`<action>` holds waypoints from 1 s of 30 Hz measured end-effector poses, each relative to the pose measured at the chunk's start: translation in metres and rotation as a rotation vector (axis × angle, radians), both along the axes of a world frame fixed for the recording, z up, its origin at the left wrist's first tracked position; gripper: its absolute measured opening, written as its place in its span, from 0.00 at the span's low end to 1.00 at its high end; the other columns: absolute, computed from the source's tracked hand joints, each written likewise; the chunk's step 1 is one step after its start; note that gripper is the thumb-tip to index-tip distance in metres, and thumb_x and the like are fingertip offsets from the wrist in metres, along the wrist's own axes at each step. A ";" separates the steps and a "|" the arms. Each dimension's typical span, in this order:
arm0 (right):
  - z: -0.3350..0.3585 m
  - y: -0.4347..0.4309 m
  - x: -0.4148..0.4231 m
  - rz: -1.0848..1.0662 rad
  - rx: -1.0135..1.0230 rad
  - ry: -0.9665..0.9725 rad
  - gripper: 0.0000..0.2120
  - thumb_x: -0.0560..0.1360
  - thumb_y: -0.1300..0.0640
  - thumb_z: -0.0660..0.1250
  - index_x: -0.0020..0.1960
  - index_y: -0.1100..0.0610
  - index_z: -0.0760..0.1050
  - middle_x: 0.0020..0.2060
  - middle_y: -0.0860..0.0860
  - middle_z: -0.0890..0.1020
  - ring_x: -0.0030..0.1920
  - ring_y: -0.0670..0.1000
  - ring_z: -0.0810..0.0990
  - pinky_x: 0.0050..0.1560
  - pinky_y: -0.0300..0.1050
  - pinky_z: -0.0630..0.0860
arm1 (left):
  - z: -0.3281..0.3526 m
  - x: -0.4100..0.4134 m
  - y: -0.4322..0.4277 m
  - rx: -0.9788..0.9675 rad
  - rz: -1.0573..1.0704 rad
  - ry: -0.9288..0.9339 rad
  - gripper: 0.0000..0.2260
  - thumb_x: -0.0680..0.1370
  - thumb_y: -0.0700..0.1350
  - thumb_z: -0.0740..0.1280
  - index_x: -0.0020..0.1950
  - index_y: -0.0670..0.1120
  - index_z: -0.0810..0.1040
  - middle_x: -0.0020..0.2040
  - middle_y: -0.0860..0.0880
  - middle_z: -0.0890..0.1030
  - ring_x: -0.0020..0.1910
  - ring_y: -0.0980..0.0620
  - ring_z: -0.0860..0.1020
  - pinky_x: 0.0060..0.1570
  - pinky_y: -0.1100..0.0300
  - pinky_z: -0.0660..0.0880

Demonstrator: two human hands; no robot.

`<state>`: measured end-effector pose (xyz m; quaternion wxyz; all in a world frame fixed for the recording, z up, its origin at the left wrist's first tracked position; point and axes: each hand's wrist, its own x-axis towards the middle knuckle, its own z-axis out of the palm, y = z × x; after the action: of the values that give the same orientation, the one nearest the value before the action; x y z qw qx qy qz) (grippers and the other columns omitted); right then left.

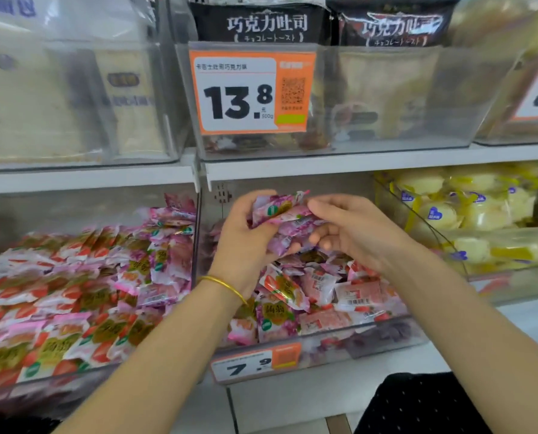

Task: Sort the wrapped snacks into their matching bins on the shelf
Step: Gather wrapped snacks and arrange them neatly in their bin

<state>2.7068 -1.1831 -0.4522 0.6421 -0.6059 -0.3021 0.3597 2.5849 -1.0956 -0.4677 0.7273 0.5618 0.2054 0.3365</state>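
Seemingly, purple packets (280,211) in the left hand (245,245) screen the middle bin (383,332).

shelving: white store shelf board (355,164), two tiers | upright: white divider (198,173) between bays | tags: orange price label 13.8 (248,92), 7.9 label (255,364) | base: white panel (292,399) | light: bright, even

Both bare arms are sticking out forward, and the two hands are sitting close together at the same height. The left hand (245,242) is showing its back and curling its fingers round a bunch of purple snack packs (280,211). The right hand (358,233) is facing it from the other side, pinching the same packs with bent fingers.
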 end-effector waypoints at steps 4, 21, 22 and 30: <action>-0.013 0.009 0.010 -0.066 -0.013 0.052 0.03 0.76 0.60 0.66 0.49 0.57 0.75 0.35 0.52 0.79 0.27 0.46 0.77 0.23 0.35 0.70 | 0.007 0.004 0.012 -0.180 -0.067 0.040 0.18 0.74 0.26 0.54 0.52 0.45 0.75 0.50 0.39 0.77 0.47 0.39 0.77 0.43 0.49 0.80; -0.030 0.024 0.023 -0.196 -0.023 0.441 0.05 0.77 0.68 0.60 0.48 0.61 0.72 0.43 0.56 0.76 0.42 0.57 0.79 0.33 0.50 0.82 | 0.002 0.000 0.047 0.011 0.065 0.145 0.10 0.77 0.33 0.64 0.56 0.42 0.76 0.49 0.41 0.80 0.42 0.50 0.82 0.46 0.51 0.81; -0.029 0.023 0.026 -0.209 -0.046 0.417 0.05 0.78 0.68 0.59 0.47 0.60 0.72 0.43 0.57 0.77 0.42 0.58 0.79 0.33 0.51 0.82 | 0.002 -0.003 0.049 0.002 0.073 0.117 0.10 0.77 0.33 0.63 0.56 0.41 0.75 0.46 0.43 0.80 0.41 0.51 0.82 0.45 0.52 0.81; -0.030 0.020 0.044 -0.411 -0.225 -0.384 0.08 0.76 0.64 0.65 0.40 0.55 0.76 0.38 0.55 0.79 0.39 0.52 0.77 0.42 0.44 0.74 | 0.000 -0.008 0.062 -0.128 0.078 0.000 0.08 0.77 0.30 0.62 0.49 0.43 0.74 0.38 0.47 0.74 0.32 0.55 0.74 0.44 0.55 0.81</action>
<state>2.7513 -1.1630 -0.4820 0.5614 -0.7785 -0.2474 0.1323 2.5764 -1.0334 -0.4675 0.7480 0.5057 0.2483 0.3509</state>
